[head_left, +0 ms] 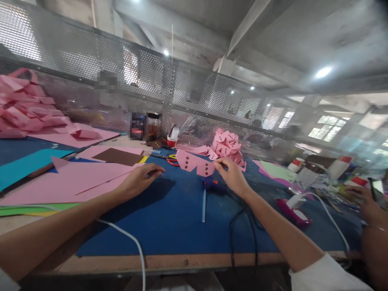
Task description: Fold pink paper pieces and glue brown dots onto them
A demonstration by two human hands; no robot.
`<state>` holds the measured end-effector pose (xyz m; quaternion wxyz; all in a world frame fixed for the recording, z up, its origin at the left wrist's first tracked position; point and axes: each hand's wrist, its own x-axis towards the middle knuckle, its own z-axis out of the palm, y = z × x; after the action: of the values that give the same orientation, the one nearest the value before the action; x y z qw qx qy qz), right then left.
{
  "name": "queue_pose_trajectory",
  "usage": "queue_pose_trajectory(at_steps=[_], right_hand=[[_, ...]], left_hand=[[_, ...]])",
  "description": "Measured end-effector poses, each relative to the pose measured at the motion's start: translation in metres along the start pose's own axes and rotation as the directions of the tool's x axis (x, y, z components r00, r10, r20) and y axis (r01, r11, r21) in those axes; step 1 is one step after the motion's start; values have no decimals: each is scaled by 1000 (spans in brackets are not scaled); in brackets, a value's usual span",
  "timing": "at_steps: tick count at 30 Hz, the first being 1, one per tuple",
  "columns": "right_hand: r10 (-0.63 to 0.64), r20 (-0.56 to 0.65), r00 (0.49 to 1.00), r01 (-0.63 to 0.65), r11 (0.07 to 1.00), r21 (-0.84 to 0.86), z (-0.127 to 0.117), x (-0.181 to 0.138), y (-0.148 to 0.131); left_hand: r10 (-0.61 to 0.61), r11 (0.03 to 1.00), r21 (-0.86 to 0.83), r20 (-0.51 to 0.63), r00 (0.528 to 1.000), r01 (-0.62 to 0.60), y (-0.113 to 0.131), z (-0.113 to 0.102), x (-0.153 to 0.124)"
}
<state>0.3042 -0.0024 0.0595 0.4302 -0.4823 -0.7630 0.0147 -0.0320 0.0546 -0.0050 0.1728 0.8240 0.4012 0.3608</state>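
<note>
My right hand [232,174] pinches the edge of a pink paper cut-out [194,163] with small dark diamond marks and holds it just above the blue table mat [169,218]. My left hand [139,178] rests on the mat beside large pink paper sheets [75,178], fingers curled, with fingertips near the mat; what it holds, if anything, is hidden. A heap of finished pink cut-outs [226,146] lies just behind the held piece. A blue glue gun [210,184] with a glue stick [204,208] lies under my right hand.
A big pile of pink paper [27,105] sits far left, with teal [27,163] and green sheets [33,209]. Jars [152,126], a red-and-white cup [172,139] and red scissors [172,161] stand by the perforated metal screen. Another person's hand [368,202] holds a phone at right.
</note>
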Motion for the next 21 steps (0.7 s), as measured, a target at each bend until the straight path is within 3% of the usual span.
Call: queue_pose_trajectory(at_steps=[6, 12, 21], right_hand=[[-39, -102, 994, 11, 965, -262, -58, 54, 8], [74, -233, 970, -172, 883, -436, -110, 123, 38], [293, -275, 916, -400, 739, -543, -122, 152, 129]], left_hand=[[11, 1000, 21, 29, 1000, -11, -2, 1, 0], [12, 1000, 21, 19, 1000, -12, -5, 2, 1], [-12, 996, 88, -9, 1000, 13, -16, 4, -2]])
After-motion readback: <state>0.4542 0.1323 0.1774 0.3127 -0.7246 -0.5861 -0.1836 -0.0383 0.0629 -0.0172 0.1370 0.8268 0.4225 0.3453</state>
